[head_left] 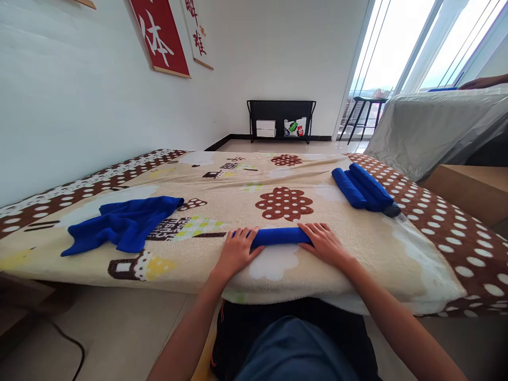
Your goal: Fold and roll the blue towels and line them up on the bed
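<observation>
The head view showed a rolled blue cloth (281,236) just below the frame's centre, its long axis running nearly level, left to right. It lay directly under the fingers (246,233): the left hand (235,254) covered its left end, the right hand (326,246) its right, neither nearer. The fingers stretched over the top, slightly parted; how firmly they gripped could not be told. Beneath spread a patterned blanket (234,198), with a crumpled blue cloth (129,222) at centre left and blue rolls (372,189) at centre right.
</observation>
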A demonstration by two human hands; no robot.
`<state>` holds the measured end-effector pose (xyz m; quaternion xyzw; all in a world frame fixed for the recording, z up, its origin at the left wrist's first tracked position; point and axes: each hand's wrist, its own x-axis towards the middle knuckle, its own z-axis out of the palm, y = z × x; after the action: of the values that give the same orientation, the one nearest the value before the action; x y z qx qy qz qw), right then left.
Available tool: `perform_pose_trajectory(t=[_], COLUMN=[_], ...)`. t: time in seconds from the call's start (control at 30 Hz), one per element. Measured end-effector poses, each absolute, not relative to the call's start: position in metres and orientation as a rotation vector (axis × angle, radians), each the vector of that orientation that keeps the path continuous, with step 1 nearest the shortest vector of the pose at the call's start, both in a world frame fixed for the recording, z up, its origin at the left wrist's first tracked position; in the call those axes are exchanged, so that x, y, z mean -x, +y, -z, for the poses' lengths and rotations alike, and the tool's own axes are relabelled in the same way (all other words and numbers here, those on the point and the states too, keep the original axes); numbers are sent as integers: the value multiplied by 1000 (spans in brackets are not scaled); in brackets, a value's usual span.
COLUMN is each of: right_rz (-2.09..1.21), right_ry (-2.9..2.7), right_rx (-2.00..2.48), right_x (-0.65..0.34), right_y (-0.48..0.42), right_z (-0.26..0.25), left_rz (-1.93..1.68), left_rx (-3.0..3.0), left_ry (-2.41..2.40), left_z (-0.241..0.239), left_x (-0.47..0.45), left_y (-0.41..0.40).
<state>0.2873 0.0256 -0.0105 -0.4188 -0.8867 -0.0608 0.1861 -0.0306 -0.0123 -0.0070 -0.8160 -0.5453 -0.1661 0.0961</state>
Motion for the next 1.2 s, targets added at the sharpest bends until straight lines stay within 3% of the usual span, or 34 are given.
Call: perform_pose_trajectory(t=[0.33,0.63,1.03,1.2], right_rz=[-203,201,-10,-15], right_ry=[-2461,-2415,-2451,-2457], right_rx=[1142,1153,1154,1092], right_x=[-338,-339,-340,-342], right_y=[51,36,61,57], right_z=[25,28,21,-19], left_rz=[569,592,571,597], left_rx=[2497,2519,2519,2531], left_ry=[-1702,-1700,-1766,-1796], left_z=[17,18,14,9], left_x=[61,60,59,57], left_y=[-6,-4,-3,-4])
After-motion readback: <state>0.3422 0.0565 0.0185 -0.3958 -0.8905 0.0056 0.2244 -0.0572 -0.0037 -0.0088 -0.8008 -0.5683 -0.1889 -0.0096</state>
